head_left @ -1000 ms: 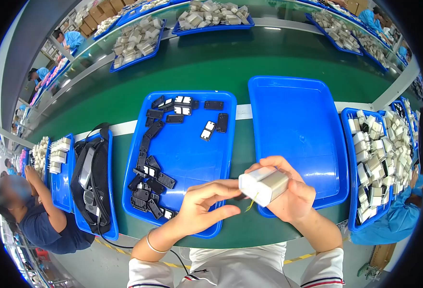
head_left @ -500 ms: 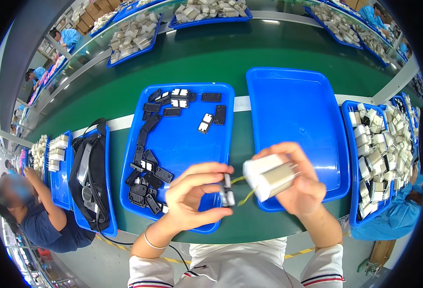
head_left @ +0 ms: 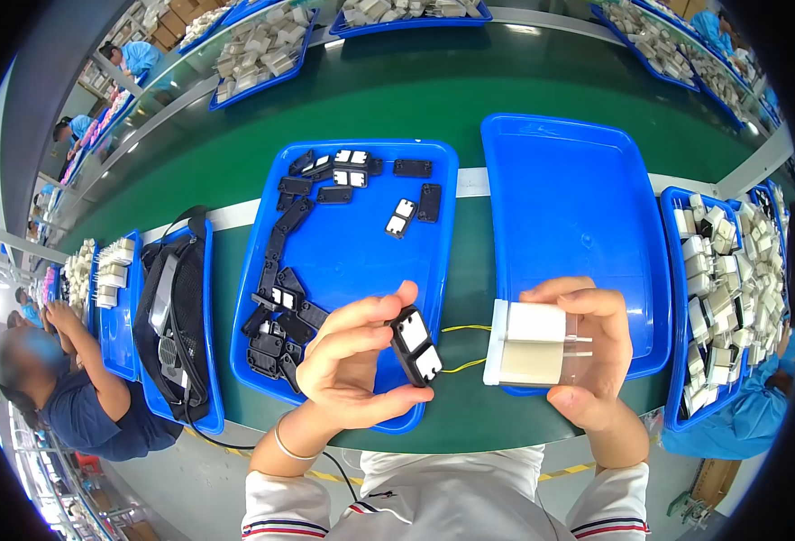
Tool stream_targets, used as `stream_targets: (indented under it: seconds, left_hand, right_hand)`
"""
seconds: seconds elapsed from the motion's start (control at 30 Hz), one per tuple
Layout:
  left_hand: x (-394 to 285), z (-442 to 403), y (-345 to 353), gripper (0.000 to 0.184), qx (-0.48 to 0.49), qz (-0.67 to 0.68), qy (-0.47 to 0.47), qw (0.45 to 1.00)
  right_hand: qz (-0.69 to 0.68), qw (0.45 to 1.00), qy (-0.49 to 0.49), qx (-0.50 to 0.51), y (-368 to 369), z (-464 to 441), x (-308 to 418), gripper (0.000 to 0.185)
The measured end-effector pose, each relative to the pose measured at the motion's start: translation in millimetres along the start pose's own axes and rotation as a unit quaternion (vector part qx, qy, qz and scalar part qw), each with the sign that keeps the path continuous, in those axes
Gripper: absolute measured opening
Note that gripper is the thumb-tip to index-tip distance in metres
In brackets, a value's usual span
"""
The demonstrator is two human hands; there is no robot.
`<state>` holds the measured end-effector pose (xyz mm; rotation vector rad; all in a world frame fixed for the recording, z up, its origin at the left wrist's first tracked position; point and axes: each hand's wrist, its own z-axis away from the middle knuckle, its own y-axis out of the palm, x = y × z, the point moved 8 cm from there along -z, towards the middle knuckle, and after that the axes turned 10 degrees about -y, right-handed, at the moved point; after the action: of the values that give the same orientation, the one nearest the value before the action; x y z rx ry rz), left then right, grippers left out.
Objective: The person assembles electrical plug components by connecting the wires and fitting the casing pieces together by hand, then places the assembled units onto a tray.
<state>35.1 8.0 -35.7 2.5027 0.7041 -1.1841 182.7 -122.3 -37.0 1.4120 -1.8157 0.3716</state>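
Between the thumb and fingers of my left hand (head_left: 352,361) is a small black plastic piece (head_left: 415,346) with two white pads facing up. My right hand (head_left: 596,347) grips a white and beige plug adapter (head_left: 533,344), its metal pins pointing right. Two thin yellow wires (head_left: 465,328) run across the gap between the black piece and the adapter. Behind my left hand stands a blue tray (head_left: 352,261) with several similar black pieces (head_left: 276,248), some showing white pads. A second blue tray (head_left: 578,216) sits behind my right hand.
At right, a blue tray (head_left: 672,361) is heaped with adapters (head_left: 717,298). A black bag (head_left: 177,325) lies in a tray at left, its cable hanging over the table edge. Beyond it sits a co-worker (head_left: 100,388). More adapter-filled trays (head_left: 267,59) line the far side.
The adapter has turned level, its pins now pointing right, and moved slightly right. My left hand has tilted the black piece so its white pads show. The wires look straighter.
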Motion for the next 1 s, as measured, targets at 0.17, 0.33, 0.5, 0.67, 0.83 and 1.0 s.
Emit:
stream_targets:
  seconds: [0.17,0.33,0.5,0.67,0.83,1.0]
  left_hand:
    - [4.8,2.4,-1.2,0.055,-0.004,0.056,-0.031,0.998]
    - [16.4,1.4,1.0,0.04,0.011,0.172,-0.114,0.978]
    - [16.7,0.4,5.1,0.047,0.037,0.078,-0.138,0.987]
    - [19.7,0.0,4.6,0.048,0.038,0.096,-0.148,0.984]
    - [18.6,-1.2,1.5,0.051,0.016,0.131,-0.153,0.979]
    - [18.4,1.9,1.2,0.049,-0.014,0.116,-0.132,0.984]
  right_hand:
    - [0.046,0.999,-0.026,-0.015,-0.9,-1.0,3.7,0.053]
    - [0.047,0.994,0.037,-0.086,-16.6,-1.2,-0.5,0.039]
    - [0.006,0.975,0.161,-0.154,-24.6,6.6,-25.2,0.031]
    - [-0.086,0.953,0.265,-0.119,-11.1,8.5,-39.7,0.036]
    - [-0.244,0.924,0.276,-0.102,0.7,1.2,-36.2,0.061]
    - [-0.079,0.964,0.237,-0.086,-9.9,6.4,-23.7,0.075]
